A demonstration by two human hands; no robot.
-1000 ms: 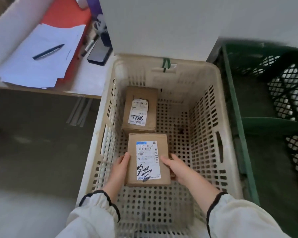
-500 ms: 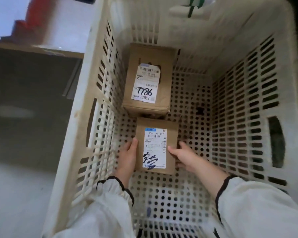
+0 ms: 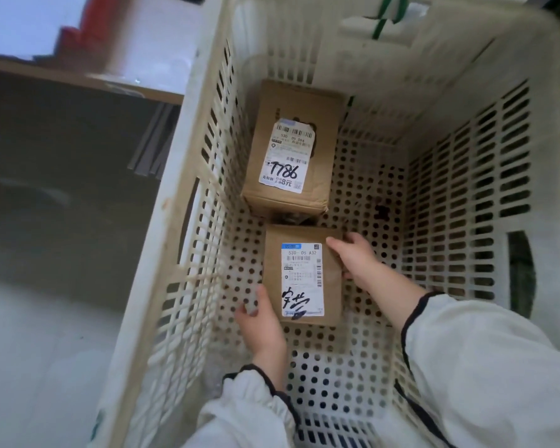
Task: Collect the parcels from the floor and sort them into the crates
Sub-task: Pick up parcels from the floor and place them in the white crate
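A small brown parcel (image 3: 304, 276) with a white label and black handwriting lies flat on the floor of the white perforated crate (image 3: 466, 202). My right hand (image 3: 356, 257) holds its upper right edge, thumb on the top face and fingers curled down the side. My left hand (image 3: 259, 318) sits at the parcel's lower left corner, thumb touching the left edge, its fingers curled loosely on the crate floor. A larger brown parcel (image 3: 295, 147) marked 7786 lies just beyond it, against the crate's left wall.
The right half of the crate floor (image 3: 382, 195) holds no parcels. A desk edge (image 3: 78, 79) with papers runs left of the crate, above dark floor (image 3: 62, 205). A green strap (image 3: 385, 14) hangs at the crate's far rim.
The camera has moved closer over the crate. The small parcel went down to the crate floor. My left hand slid back to its lower corner; my right hand moved up its right edge.
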